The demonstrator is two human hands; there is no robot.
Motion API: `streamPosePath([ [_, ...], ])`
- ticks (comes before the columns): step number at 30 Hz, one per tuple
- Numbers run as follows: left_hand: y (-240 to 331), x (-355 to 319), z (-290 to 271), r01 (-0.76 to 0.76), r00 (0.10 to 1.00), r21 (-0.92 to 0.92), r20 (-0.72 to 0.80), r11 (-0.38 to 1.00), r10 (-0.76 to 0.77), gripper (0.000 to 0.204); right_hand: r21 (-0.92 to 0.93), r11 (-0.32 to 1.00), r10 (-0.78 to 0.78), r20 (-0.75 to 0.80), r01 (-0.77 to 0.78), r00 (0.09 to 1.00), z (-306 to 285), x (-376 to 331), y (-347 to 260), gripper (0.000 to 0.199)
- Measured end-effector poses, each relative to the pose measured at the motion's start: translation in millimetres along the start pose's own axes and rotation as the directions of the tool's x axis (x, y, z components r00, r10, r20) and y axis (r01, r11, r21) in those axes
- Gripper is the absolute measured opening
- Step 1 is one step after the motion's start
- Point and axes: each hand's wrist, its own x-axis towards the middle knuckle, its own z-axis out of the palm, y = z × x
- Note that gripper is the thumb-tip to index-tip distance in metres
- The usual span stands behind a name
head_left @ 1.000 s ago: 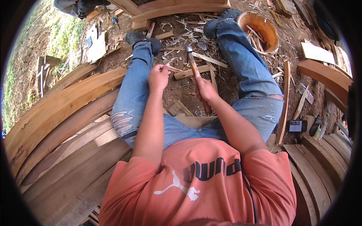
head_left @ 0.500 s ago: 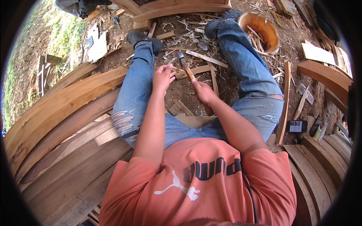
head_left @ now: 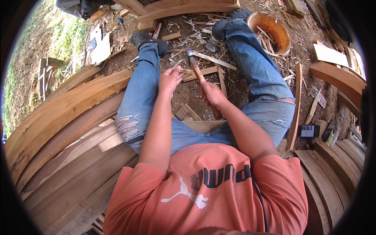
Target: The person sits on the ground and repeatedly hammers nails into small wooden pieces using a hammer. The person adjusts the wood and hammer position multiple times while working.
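Note:
My right hand is wrapped round the wooden handle of a hammer, its metal head pointing away from me. Between the thumb and fingers of my left hand is a thin wood strip, which reaches toward the hammer's handle. Part of the strip is hidden by my fingers, and I cannot tell whether it touches the hammer. Both hands are between my knees, above ground strewn with shavings.
Curved planks lie stacked at my left, more boards at my right. A bucket holding wood scraps stands beyond my right knee. A phone lies beside the right-hand boards. A wooden frame stands ahead.
The hammer's head has risen a little, away from me, and my right hand has shifted slightly with it. My left hand stays nearly in place, still pinching the wood strip.

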Motion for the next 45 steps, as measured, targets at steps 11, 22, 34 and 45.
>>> streamPosePath([
  [11, -4.5, 6.3, -5.2, 0.128, 0.991, -0.060, 0.031, 0.990, -0.127, 0.054, -0.267, 0.957, 0.080, -0.144, -0.116, 0.986, -4.1, 12.5, 19.3, 0.058],
  [22, 3.2, 25.2, -10.9, 0.145, 0.984, 0.007, 0.107, 0.989, -0.145, 0.063, -0.267, 0.952, 0.123, -0.115, -0.150, 0.986, -13.0, 19.4, 25.5, 0.069],
  [34, 9.7, 36.5, -15.3, 0.142, 0.985, -0.001, 0.101, 0.990, -0.141, 0.066, -0.056, 0.997, 0.050, -0.013, -0.051, 0.999, -0.3, 12.4, 17.5, 0.054],
  [45, 15.3, 29.6, -2.6, 0.147, 0.988, 0.069, 0.045, 0.987, -0.150, 0.065, -0.175, 0.984, -0.014, -0.083, -0.001, 0.996, 1.0, 17.3, 27.1, 0.055],
])
